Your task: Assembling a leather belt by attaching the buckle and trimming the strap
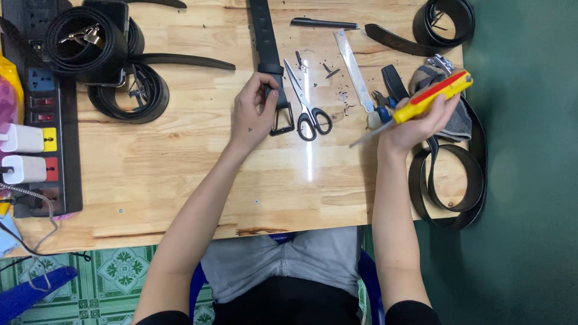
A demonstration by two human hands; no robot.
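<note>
While the left hand pinches the black belt by its buckle on the wooden surface, the right hand grips a yellow screwdriver in the air. Bits lie near the scissors, so some work looks done.

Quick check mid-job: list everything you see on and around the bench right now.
belt: 1, black, flat at top centre, buckle end under left hand
coiled belts: several, black, top left, top right, right edge
scissors: 1, black-handled, centre
ruler: 1, metal, right of scissors
pen: 1, black, top
pliers: 1, blue-handled, by ruler
cloth: 1, grey, right
power strip: 1, black, left edge
screwdriver: 1, yellow-red, in right hand
left hand: on buckle
right hand: gripping screwdriver
</note>
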